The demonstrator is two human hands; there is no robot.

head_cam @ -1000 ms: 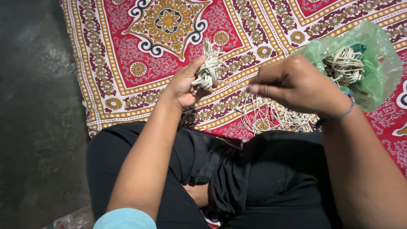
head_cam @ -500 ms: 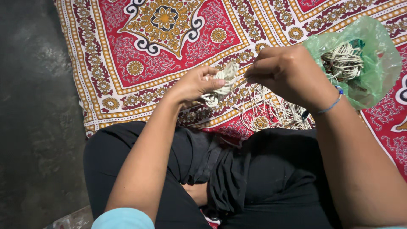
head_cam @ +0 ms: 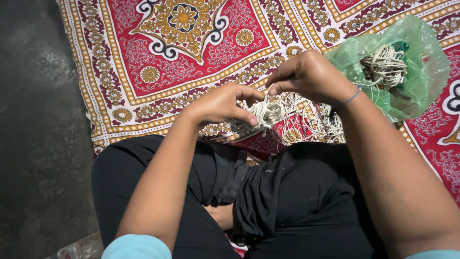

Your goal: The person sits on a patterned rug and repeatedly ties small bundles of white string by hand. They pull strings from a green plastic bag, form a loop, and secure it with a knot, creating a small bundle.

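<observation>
Seated cross-legged in black trousers (head_cam: 297,201) on a red patterned cloth (head_cam: 191,57), a person works pale string with bare hands. The left hand (head_cam: 221,103) keeps a closed grip on a small bundle of cream string (head_cam: 262,115), held just above the knees. The right hand (head_cam: 309,74), a thin blue band at its wrist, pinches a strand with fingertips narrowed together. Loose string (head_cam: 306,124) lies tangled beneath, beside a green plastic bag (head_cam: 421,76) holding more coils.
</observation>
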